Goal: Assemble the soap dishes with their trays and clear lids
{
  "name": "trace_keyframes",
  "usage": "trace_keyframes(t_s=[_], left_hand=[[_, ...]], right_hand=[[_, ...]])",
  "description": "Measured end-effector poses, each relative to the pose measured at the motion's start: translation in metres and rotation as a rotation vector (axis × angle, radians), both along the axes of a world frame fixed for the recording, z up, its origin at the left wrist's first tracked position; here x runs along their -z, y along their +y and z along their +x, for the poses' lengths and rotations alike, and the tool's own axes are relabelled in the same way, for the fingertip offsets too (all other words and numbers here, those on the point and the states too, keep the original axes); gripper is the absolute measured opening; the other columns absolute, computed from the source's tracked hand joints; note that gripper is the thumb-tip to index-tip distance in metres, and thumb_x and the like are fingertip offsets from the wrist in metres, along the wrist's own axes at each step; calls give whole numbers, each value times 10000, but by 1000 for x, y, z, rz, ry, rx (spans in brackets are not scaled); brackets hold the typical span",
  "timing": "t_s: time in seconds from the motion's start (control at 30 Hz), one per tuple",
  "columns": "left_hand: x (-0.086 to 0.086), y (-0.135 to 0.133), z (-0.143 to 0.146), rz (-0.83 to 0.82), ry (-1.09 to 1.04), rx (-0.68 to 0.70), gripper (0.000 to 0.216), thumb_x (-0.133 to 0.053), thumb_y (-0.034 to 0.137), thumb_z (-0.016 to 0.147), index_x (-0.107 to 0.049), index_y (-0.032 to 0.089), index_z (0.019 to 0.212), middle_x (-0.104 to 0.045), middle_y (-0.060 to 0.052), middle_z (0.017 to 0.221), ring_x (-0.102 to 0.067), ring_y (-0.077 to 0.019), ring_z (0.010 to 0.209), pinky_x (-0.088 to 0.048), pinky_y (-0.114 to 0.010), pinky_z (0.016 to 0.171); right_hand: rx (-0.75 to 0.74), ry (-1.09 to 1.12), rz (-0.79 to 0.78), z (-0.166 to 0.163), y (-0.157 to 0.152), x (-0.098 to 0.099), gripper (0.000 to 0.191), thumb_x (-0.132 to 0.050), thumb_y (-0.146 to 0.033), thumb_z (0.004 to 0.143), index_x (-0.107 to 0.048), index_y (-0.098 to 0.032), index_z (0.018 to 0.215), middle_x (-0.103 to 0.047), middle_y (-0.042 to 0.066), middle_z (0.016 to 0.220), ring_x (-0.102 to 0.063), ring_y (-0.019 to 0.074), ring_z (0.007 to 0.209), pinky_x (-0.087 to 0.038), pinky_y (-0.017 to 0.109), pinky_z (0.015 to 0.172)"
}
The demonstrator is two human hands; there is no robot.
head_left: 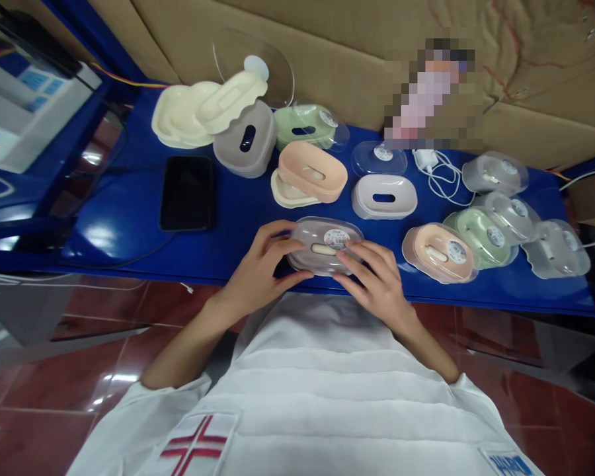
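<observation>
A grey soap dish (307,233) with a clear lid and a round sticker sits at the table's front edge, just before my body. A pale cream bar shows in its slot. My left hand (272,261) grips its left end, thumb at the near side and fingers over the far rim. On the right end, my right hand (374,277) has its fingertips on the lid near the sticker, with the thumb low at the near edge. Just beyond lies a peach dish (330,165) on a cream piece (287,193), and a white dish (401,205) stands to its right.
Lidded dishes in several colours, a peach one (439,241) among them, crowd the right side. At the back left are cream trays (173,116), a grey dish (228,149) and a green dish (292,122). A black tablet (186,194) and a white cable (443,182) lie on the blue table.
</observation>
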State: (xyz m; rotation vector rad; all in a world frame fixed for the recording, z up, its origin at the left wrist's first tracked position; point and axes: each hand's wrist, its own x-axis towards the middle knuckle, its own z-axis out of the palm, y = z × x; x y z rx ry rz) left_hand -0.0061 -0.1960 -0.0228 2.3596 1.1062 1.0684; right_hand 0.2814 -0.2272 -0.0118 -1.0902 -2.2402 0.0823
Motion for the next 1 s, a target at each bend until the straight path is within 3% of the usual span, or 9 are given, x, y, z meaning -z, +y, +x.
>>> trace_keyframes(t_s=[0.13, 0.6, 0.87, 1.0], left_hand=[[-1, 0, 1, 13, -14, -4, 425, -843, 380, 983, -608, 257, 1315, -581, -125, 1427, -613, -305, 1358, -582, -513, 1145], [0, 3, 0, 9, -5, 7, 423, -866, 336, 959, -596, 255, 1275, -568, -124, 1447, -602, -314, 1371, -574, -537, 1149], [-4, 2, 1, 22, 11, 11, 421, -800, 335, 1017, -567, 239, 1355, -551, -144, 1430, -587, -303, 1381, -569, -522, 1159], [-4, 2, 0, 14, 42, 1, 482, -795, 336, 1022, -558, 263, 1435, -541, -141, 1439, -585, -310, 1385, -563, -528, 1170]], right_hand=[[-42, -21, 35, -1, 2, -2, 756, -780, -271, 1009, -451, -365, 1683, -752, 85, 1414, -707, 305, 1308, -588, 496, 1088], [-16, -37, 25, -4, 1, -4, 637, -736, -238, 1039, -533, -382, 1624, -758, 80, 1397, -714, 292, 1293, -600, 499, 1077], [-48, -61, -43, 1, 1, -3, 791, -703, -238, 1057, -335, -369, 1746, -698, 95, 1508, -654, 303, 1407, -558, 514, 1177], [-43, -69, -39, 1, 0, -4, 804, -699, -216, 1058, -320, -358, 1753, -699, 97, 1511, -654, 296, 1410, -552, 494, 1178]])
